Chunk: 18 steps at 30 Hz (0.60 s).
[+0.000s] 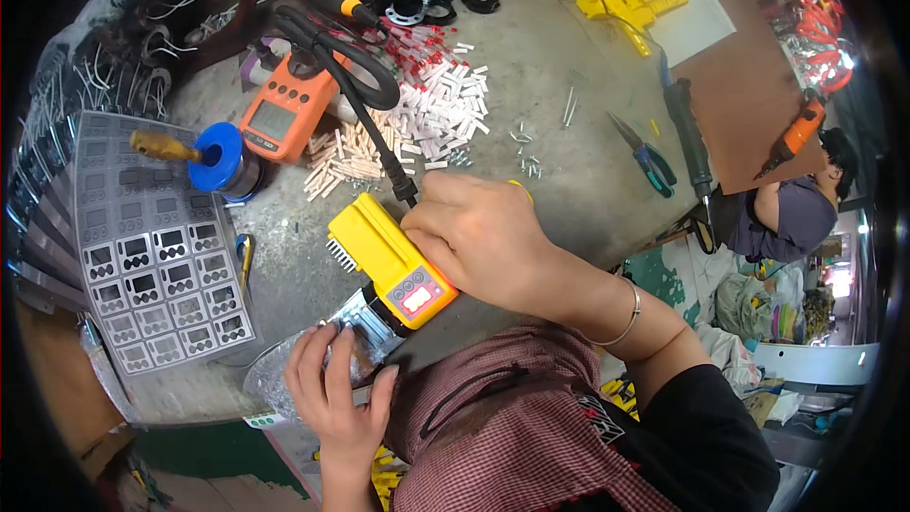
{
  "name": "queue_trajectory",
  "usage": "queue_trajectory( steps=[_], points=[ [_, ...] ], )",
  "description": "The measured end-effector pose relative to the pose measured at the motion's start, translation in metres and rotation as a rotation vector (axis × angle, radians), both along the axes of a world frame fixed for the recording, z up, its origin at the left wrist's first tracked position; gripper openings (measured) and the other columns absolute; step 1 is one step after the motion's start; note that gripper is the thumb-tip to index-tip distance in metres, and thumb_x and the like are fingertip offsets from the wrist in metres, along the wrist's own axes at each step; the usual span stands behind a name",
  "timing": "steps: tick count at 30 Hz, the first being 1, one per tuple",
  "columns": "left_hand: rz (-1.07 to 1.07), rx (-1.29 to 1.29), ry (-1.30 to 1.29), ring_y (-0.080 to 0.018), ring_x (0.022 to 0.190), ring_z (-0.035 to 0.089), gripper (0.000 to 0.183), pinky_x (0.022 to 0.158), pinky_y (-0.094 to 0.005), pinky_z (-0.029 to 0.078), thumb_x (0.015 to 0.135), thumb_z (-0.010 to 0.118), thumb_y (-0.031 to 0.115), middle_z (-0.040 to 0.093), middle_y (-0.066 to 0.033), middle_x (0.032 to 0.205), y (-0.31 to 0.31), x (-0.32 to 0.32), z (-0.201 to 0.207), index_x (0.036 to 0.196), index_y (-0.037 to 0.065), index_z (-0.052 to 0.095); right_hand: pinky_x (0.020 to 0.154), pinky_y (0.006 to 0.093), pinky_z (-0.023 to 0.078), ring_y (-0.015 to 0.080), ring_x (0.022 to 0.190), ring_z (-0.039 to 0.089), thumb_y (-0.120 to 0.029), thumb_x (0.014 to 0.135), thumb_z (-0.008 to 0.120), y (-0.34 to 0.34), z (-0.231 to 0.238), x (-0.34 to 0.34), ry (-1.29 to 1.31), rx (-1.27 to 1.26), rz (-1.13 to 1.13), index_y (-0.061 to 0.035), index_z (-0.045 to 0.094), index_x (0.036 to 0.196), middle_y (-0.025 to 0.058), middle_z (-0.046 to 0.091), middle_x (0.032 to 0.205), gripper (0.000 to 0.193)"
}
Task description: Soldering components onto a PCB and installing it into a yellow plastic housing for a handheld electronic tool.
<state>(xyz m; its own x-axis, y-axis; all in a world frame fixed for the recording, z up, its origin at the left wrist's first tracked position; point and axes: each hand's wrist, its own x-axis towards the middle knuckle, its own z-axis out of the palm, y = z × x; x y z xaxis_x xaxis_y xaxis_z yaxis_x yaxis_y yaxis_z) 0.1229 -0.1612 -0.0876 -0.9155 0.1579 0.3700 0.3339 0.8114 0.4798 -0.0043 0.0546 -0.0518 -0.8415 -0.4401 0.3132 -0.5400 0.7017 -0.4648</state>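
My right hand (479, 237) grips a yellow hand tool (384, 256) with a small red display, its black cord (365, 104) running up across the bench. The tool's metal nozzle end (365, 318) points down toward my left hand (336, 389). That hand is curled round a clear plastic bag (275, 379) at the bench's front edge, right under the nozzle. What lies inside the bag is too blurred to tell.
On the grey bench (569, 161) are a pile of white, red and tan small tubes (427, 109), an orange meter (284, 114), a blue spool (223, 161), a grey sheet of cut-out labels (152, 256), blue-handled pliers (649, 156), a yellow gun-shaped tool (626, 2). Another person (796, 213) sits at right.
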Motion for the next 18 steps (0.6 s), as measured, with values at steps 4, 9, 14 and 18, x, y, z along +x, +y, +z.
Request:
queue_trajectory(
  steps=[4,9,14,18],
  points=[
    [0.005,-0.066,-0.042,-0.0393,0.113,0.053,0.057,0.096,-0.0519,0.041,0.076,0.079,0.032,0.056,-0.0173,0.125,0.008,-0.015,0.012,0.122,0.004,0.06,0.066,0.0385,0.049,0.0284,0.078,0.061,-0.011,0.08,0.067,0.005,0.011,0.005,-0.094,-0.008,0.081,-0.0061,0.07,0.089,0.0084,0.056,0.079,0.011],
    [-0.142,-0.093,-0.068,-0.0399,0.11,0.055,0.067,0.093,-0.0499,0.043,0.064,0.082,0.026,0.057,-0.0198,0.125,0.017,-0.033,0.012,0.125,0.009,0.062,0.063,0.0386,0.048,0.0267,0.074,0.058,-0.005,0.076,0.066,0.029,0.027,0.009,-0.055,-0.116,0.077,-0.0063,0.068,0.087,0.0074,0.055,0.079,0.011],
    [-0.15,-0.092,-0.036,-0.0386,0.106,0.057,0.061,0.089,-0.0484,0.045,0.061,0.083,0.019,0.058,-0.0206,0.122,0.016,-0.034,0.009,0.119,0.011,0.067,0.063,0.0374,0.045,0.0281,0.07,0.057,0.002,0.076,0.067,0.05,0.034,-0.003,-0.017,-0.163,0.002,-0.0028,0.067,0.091,0.009,0.057,0.076,0.016],
    [-0.143,-0.098,-0.035,-0.0364,0.105,0.057,0.06,0.088,-0.0479,0.044,0.065,0.081,0.019,0.057,-0.0198,0.121,0.018,-0.034,0.007,0.122,0.016,0.066,0.062,0.0319,0.043,0.0234,0.069,0.056,0.009,0.077,0.063,0.056,0.04,-0.011,0.002,-0.156,0.015,0.0004,0.07,0.092,0.0105,0.059,0.075,0.019]
  ],
)
